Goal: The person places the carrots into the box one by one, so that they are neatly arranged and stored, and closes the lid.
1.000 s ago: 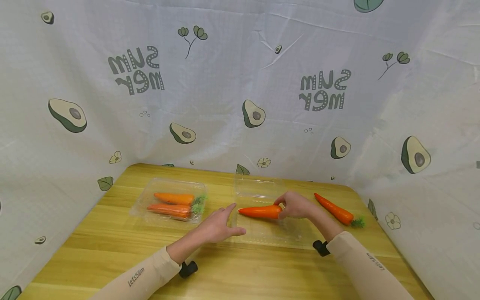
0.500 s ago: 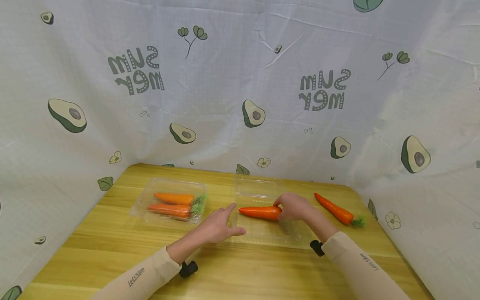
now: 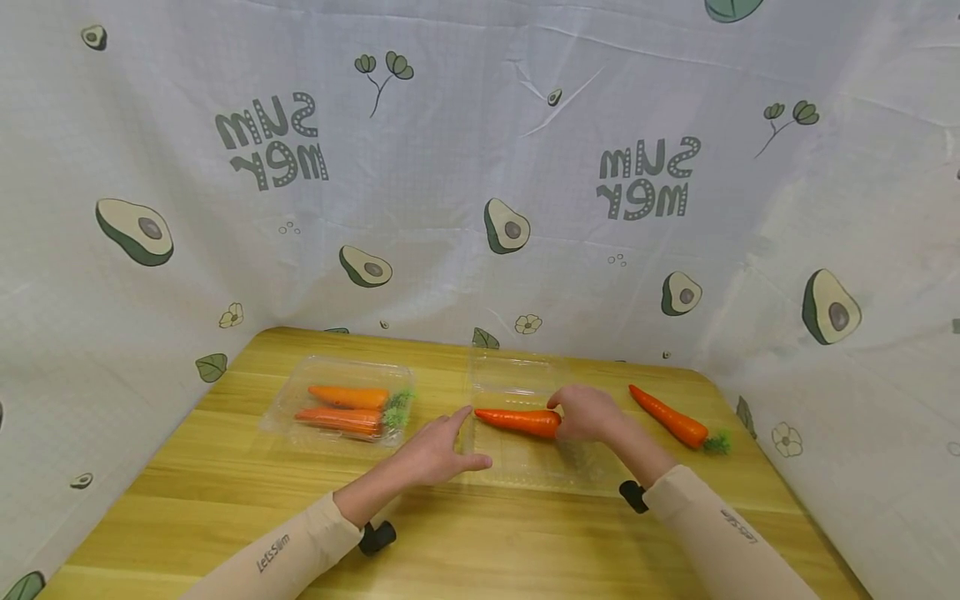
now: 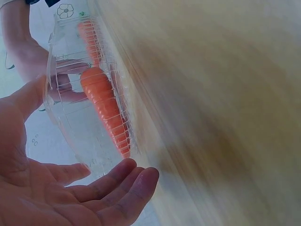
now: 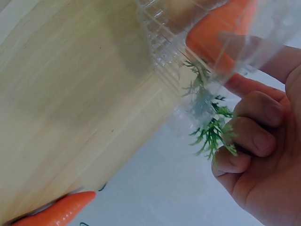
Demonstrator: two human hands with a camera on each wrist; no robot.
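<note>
My right hand [image 3: 588,414] grips an orange carrot [image 3: 517,422] by its thick end, and the carrot lies in an open clear plastic container [image 3: 525,475]. Its tip points left. In the right wrist view, green leaves [image 5: 214,129] hang by the curled fingers, partly behind the clear wall. The container's lid [image 3: 517,372] is folded back on the far side. At the container's left side, my left hand [image 3: 427,457] is spread, thumb and forefinger straight. The left wrist view shows its fingertips [image 4: 149,176] close to the container near the carrot tip.
A second clear container [image 3: 288,387] on the left encloses two carrots [image 3: 348,397] with green tops. Another carrot [image 3: 667,418] lies on the wooden table [image 3: 480,550] at the right. A patterned white sheet [image 3: 450,167] hangs behind and at both sides.
My right hand has shifted slightly in and down at the carrot's thick end, and the carrot has edged a little left. The left hand has stayed in place.
</note>
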